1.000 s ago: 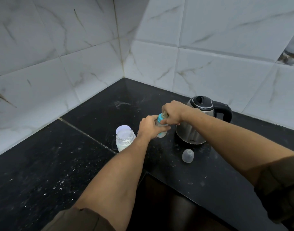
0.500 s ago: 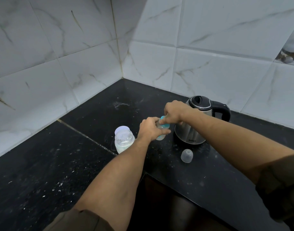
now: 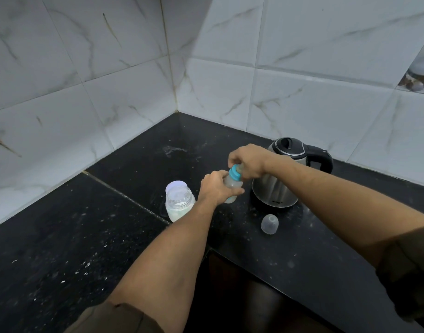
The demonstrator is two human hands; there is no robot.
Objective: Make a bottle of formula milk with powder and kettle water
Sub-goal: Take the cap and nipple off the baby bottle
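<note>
A small clear baby bottle with a teal collar is held tilted just above the black counter. My left hand wraps around its body. My right hand grips its top at the teat, above the teal collar. A steel kettle with a black lid and handle stands just right of the bottle, partly behind my right hand. A clear jar with white powder and a pale lid stands left of my left hand. The bottle's clear dome cap lies on the counter in front of the kettle.
White marble-look tiled walls meet in a corner behind the counter. The counter's inner edge drops to a dark gap between my forearms. White specks are scattered over the left counter slab.
The bottle has tilted, so the teal collar now shows clearly between my hands. My right hand stays on the top and my left hand on the body.
</note>
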